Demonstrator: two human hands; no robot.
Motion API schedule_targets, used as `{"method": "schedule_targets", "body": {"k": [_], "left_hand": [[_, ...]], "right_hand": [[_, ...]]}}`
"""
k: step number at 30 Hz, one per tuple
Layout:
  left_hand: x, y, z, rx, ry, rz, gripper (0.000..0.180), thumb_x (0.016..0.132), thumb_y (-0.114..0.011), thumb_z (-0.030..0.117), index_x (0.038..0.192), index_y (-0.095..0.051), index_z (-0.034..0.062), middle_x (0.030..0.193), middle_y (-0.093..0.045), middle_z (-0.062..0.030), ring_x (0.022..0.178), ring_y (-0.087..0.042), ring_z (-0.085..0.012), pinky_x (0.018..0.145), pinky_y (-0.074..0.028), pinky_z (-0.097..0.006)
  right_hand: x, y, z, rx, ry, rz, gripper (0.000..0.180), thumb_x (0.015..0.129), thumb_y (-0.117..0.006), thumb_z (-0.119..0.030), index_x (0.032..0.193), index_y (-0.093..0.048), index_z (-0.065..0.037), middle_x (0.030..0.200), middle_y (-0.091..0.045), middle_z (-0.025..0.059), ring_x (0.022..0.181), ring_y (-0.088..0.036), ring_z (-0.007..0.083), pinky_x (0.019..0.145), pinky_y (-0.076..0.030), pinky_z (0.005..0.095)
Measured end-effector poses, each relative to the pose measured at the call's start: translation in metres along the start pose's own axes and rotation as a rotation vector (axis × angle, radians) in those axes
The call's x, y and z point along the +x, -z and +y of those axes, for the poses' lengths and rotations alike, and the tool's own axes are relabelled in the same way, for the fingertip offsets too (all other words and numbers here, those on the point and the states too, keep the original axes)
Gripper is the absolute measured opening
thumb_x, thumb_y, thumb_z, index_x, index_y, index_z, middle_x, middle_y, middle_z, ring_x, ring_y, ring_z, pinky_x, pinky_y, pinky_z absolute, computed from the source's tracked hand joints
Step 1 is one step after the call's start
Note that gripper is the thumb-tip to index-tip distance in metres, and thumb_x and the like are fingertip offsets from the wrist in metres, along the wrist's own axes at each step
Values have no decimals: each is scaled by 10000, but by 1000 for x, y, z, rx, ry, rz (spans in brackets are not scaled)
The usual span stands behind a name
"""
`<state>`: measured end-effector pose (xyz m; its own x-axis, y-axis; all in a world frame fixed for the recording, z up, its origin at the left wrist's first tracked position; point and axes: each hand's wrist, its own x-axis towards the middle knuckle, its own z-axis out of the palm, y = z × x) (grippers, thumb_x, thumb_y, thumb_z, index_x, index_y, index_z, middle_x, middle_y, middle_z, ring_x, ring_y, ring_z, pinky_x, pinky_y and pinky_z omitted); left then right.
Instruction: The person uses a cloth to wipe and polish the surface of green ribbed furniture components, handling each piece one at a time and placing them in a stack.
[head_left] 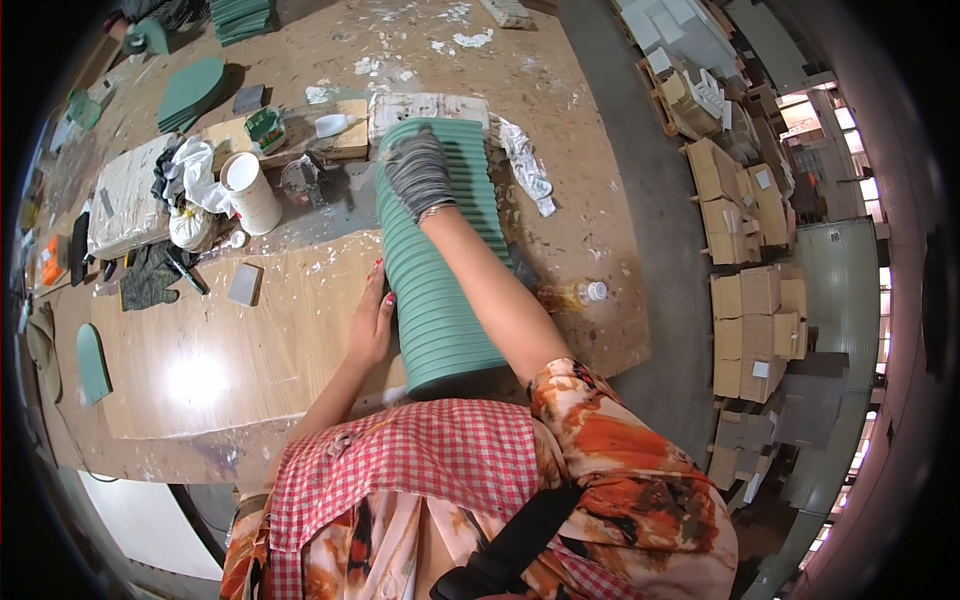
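Observation:
A long row of thin green panels (440,300), packed face to face with rounded edges, lies on the worktable in front of me. Against its left side rests my left hand (374,322), bare, its fingers stretched out. My right hand (418,175), in a grey striped glove, lies over the far end of the row with its fingers extended; the fingertips are hard to make out. A white-stained block (430,105) sits just behind that far end. My right forearm crosses above the panels and hides part of them.
Right of the row are a bottle of yellowish liquid (575,294) and a crumpled white cloth (524,168). On the left stand a white cup (250,195), a dark glove (150,277), a grey block (245,284) and a single green panel (93,364). Cardboard boxes (750,340) line the right.

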<state>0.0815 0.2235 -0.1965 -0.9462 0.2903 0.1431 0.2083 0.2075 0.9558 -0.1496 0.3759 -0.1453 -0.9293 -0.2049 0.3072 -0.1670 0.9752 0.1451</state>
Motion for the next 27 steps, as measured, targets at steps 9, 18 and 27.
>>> {"method": "schedule_targets", "body": {"k": [9,18,27], "left_hand": [[-1,4,4,3,34,-3,540,1020,-352,233,1487,-267,-23,1531,-304,-225,1435,-267,-357,1184,-190,-396],[6,-4,11,-21,12,-22,539,1022,-350,227,1501,-247,1,1536,-292,-227,1436,-257,-373,1182,-195,-400],[-9,14,-1,28,67,32,539,1022,-351,225,1506,-243,13,1536,-294,-225,1434,-261,-379,1179,-203,-404]], "right_hand": [[-40,-2,118,1196,-431,155,165,851,-603,-126,866,-670,24,752,-663,88,734,-597,204,812,-483,364],[-51,-7,164,2362,-332,252,219,775,-712,-1,990,-690,37,869,-712,61,762,-637,138,754,-522,276],[-53,62,89,1269,-484,280,424,757,-658,54,1178,-609,30,1070,-695,96,917,-642,145,834,-519,285]]}}
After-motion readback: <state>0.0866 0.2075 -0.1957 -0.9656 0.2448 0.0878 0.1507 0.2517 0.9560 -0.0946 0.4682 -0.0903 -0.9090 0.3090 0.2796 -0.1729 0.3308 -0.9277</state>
